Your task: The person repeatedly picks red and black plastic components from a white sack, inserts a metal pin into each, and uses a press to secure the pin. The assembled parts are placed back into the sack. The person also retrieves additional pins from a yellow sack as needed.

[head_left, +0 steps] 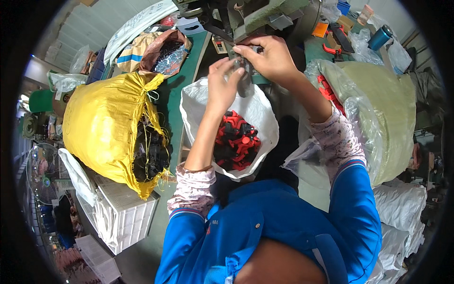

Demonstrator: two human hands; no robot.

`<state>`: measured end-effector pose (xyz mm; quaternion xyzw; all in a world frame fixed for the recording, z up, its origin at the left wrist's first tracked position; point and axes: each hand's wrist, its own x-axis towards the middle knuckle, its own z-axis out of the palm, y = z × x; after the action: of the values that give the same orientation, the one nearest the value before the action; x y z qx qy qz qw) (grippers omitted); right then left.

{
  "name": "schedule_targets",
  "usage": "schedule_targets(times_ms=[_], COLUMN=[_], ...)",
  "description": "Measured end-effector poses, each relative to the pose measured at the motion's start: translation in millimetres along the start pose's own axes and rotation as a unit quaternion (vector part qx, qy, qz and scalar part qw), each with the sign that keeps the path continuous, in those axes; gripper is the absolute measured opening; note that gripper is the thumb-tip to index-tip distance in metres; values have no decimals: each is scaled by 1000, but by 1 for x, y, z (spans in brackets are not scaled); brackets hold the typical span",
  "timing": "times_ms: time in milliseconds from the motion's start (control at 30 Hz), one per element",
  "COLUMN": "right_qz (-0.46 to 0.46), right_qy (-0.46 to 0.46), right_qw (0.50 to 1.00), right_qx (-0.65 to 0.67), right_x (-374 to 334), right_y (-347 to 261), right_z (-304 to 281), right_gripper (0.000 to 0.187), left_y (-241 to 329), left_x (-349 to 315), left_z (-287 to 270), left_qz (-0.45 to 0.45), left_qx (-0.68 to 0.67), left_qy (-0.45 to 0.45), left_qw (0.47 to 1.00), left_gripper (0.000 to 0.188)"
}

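Observation:
My left hand (222, 85) and my right hand (267, 57) meet just below a green machine (265, 16) at the top middle. Together they pinch a small dark part (240, 64) between their fingertips; its exact shape is hard to make out. Directly beneath my left forearm an open white plastic bag (257, 111) holds several red and black plastic parts (236, 142).
A yellow sack (101, 123) with black parts spilling from its mouth lies at the left on white crates (125, 215). A large clear bag over a green sack (383, 118) with red parts stands at the right. A brown bag of dark parts (165, 52) sits at the back left.

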<state>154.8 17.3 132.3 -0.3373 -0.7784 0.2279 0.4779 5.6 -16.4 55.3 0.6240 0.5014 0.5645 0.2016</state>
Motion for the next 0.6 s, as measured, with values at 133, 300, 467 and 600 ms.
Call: schedule_targets(times_ms=[133, 300, 467, 600], right_qz=[1, -28, -48, -4], right_qy=[6, 7, 12, -27], right_qw=[1000, 999, 999, 999], right_qx=[14, -18, -21, -26], right_x=[2, 3, 3, 7], right_y=[1, 8, 22, 20], right_z=[-3, -3, -6, -11], right_gripper=[26, 25, 24, 26], left_y=[-11, -12, -3, -18], left_x=[8, 3, 9, 21], left_z=[6, 22, 28, 22], left_qz=[30, -22, -23, -17], left_qx=[9, -35, -25, -47], left_qy=[-12, 99, 117, 44], left_qw=[999, 994, 993, 998], left_gripper=[23, 20, 20, 17])
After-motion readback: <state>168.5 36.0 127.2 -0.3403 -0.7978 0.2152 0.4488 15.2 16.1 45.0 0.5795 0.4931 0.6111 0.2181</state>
